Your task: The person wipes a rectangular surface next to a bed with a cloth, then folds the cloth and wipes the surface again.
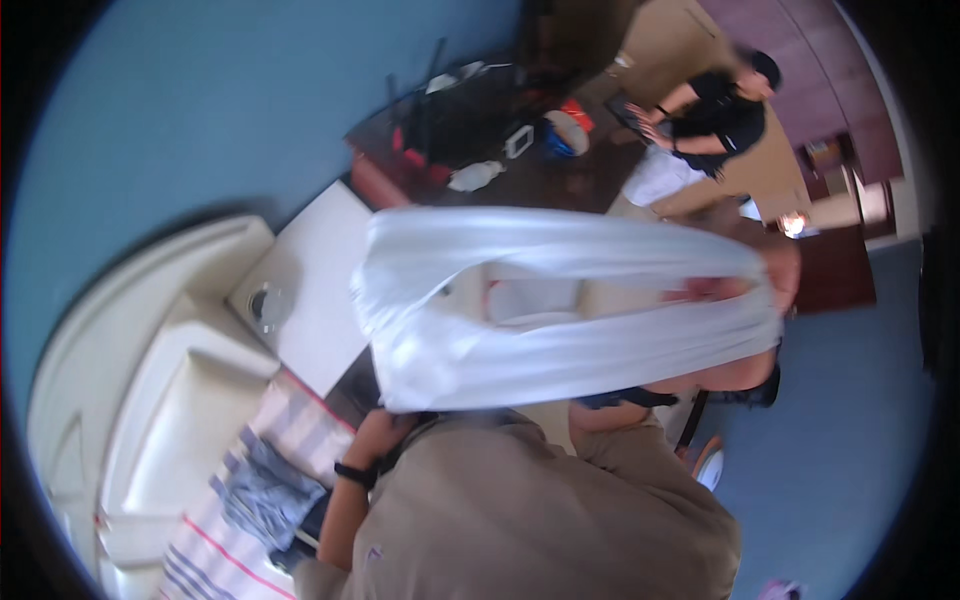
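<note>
A pair of white trousers (480,360) is stretched sideways before me, its waist end to the left and its two legs meeting at the right. My left hand (384,433), with a black band at the wrist, grips the lower corner of the waist end; its fingertips are hidden. At the far right, my right hand (784,274) is closed round the leg ends, blurred and partly covered by the cloth. Between the legs shows a gap with a pale surface and a reddish object behind it.
A white table (319,300) with a glass-like item stands by a cream sofa (180,420). Blue-grey clothing (270,491) lies on a striped cloth (225,555). A dark table (540,172) holds several items. Another person in black (720,120) stands beyond it, hands apart from mine.
</note>
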Tool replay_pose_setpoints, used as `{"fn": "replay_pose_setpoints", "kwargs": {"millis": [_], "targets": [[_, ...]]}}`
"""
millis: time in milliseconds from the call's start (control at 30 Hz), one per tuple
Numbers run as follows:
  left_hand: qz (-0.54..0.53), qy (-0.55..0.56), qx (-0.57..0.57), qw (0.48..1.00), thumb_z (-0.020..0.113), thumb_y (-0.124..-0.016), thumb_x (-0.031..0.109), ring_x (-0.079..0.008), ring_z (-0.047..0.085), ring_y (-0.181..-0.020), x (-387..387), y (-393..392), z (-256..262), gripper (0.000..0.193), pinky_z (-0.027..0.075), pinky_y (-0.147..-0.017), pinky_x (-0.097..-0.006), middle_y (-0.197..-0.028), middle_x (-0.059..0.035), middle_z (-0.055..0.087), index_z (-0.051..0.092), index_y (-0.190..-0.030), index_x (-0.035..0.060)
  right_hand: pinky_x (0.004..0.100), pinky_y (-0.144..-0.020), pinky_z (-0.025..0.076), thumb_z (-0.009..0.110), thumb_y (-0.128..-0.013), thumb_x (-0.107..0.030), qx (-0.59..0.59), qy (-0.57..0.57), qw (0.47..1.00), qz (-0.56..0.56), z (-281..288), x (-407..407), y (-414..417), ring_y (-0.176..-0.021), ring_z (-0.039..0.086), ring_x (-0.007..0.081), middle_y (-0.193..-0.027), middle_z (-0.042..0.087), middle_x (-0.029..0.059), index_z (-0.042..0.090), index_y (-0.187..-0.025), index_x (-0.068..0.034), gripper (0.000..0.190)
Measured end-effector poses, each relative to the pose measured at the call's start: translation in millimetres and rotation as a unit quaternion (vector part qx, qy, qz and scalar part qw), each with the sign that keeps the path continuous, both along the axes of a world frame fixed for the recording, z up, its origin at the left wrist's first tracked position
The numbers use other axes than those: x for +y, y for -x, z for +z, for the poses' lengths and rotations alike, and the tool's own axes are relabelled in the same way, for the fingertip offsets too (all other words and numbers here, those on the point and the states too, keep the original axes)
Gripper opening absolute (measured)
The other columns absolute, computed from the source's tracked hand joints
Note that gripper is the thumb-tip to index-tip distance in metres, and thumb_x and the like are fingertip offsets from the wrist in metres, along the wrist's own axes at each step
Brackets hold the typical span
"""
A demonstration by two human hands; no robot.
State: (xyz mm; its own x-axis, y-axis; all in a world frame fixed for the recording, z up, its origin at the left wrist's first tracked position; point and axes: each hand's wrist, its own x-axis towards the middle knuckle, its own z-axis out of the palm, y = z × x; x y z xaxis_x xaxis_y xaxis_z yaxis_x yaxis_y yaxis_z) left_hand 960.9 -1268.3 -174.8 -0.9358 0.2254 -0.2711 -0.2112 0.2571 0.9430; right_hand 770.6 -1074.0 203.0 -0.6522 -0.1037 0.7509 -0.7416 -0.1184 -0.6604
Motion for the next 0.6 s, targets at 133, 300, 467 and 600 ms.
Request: {"fn": "replay_pose_setpoints", "kwargs": {"millis": [133,300,467,600], "targets": [[-0.075,0.073,-0.007,0.995,0.062,-0.091,0.038,-0.0413,0.066,-0.095,12,24,7,0.037,0.052,-0.083,-0.0486,-0.1,-0.0233,0.069,0.069,-0.11,0.0076,0.034,-0.077,0.059,0.049,-0.099,-0.012,0.056,-0.077,0.995,-0.019,15,28,24,-0.084,0.067,0.0221,-0.095,0.064,0.0206,0.06,-0.104,0.009,0.023],[-0.083,0.098,-0.019,0.992,0.059,-0.088,0.04,-0.0427,0.065,-0.095,40,77,7,0.042,0.052,-0.082,-0.0484,-0.103,-0.0237,0.068,0.067,-0.112,0.0067,0.0476,-0.086,0.06,0.042,-0.102,-0.012,-0.077,0.016,0.996,0.035,33,55,41,-0.092,0.069,0.0291,-0.098,0.062,0.0201,0.053,-0.097,0.001,0.018],[-0.118,0.139,-0.012,0.983,0.056,-0.089,0.04,-0.0413,0.066,-0.095,63,150,22,0.044,0.052,-0.085,-0.0495,-0.097,-0.0245,0.069,0.069,-0.101,-0.0003,0.0477,-0.091,0.056,0.043,-0.099,-0.009,-0.097,0.023,0.994,0.054,31,98,98,-0.098,0.066,0.0269,-0.107,0.064,0.0208,0.057,-0.11,0.003,0.022],[-0.121,0.181,-0.026,0.976,0.054,-0.091,0.039,-0.0414,0.066,-0.095,88,206,26,0.043,0.052,-0.085,-0.0507,-0.099,-0.024,0.069,0.069,-0.101,-0.0001,0.045,-0.095,0.054,0.046,-0.097,-0.012,-0.164,0.109,0.972,0.127,21,115,147,-0.102,0.064,0.0251,-0.11,0.062,0.0197,0.057,-0.108,0.002,0.021]]}}
